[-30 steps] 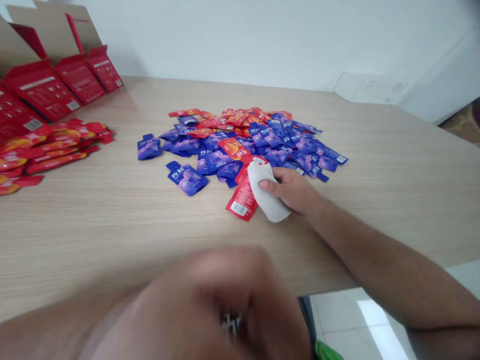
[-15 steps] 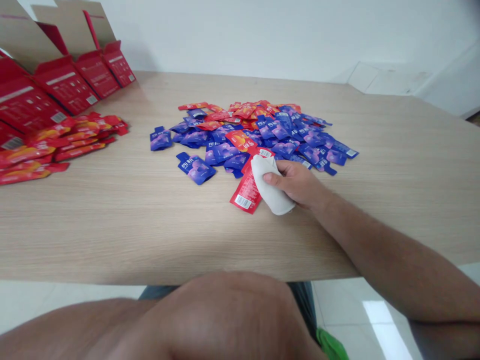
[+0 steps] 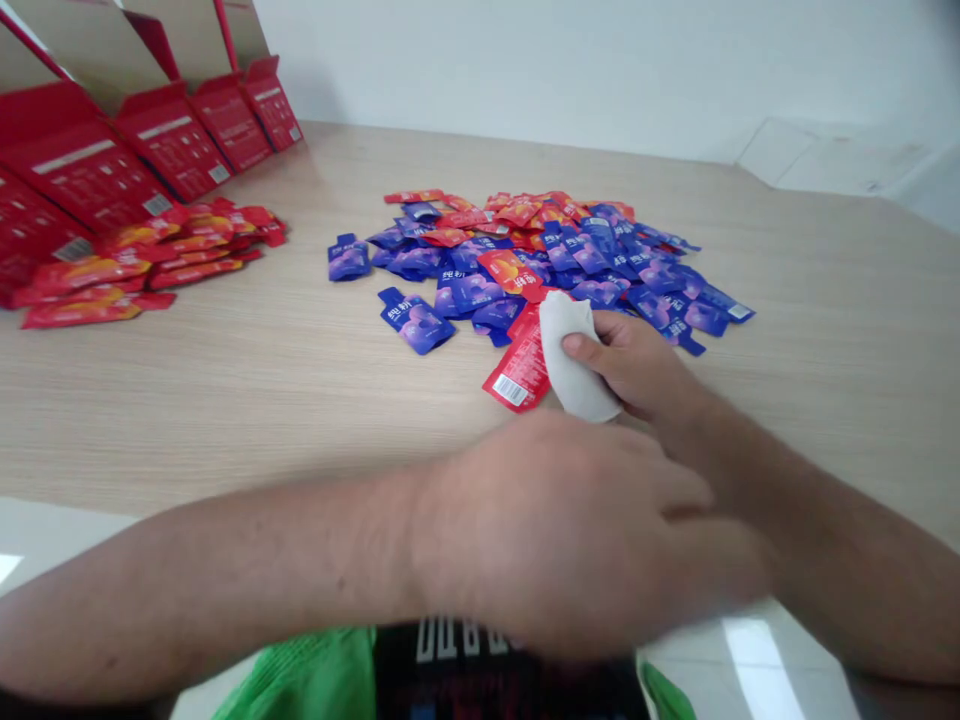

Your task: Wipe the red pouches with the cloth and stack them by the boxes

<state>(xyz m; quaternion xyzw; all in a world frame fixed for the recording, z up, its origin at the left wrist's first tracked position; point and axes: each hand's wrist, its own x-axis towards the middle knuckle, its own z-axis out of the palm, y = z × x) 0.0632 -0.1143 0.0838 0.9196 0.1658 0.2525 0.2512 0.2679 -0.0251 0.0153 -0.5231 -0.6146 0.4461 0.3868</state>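
Note:
My right hand is closed round a folded white cloth, thumb on top, just in front of the packet pile. Beside and partly under the cloth lies a red packet with a barcode. My left hand, large and smeared by motion, crosses low in front of my body near the right forearm; its fingers are too blurred to read. Behind the cloth spreads a heap of blue packets, with red-orange packets mostly at its back.
Red cartons with raised flaps stand in a row at the back left. Several red-orange pouches lie in front of them. A white wall bounds the table behind.
My left arm has swung so that its hand now shows in front of my body. The view has shifted, while my right hand still holds the cloth beside the red packet.

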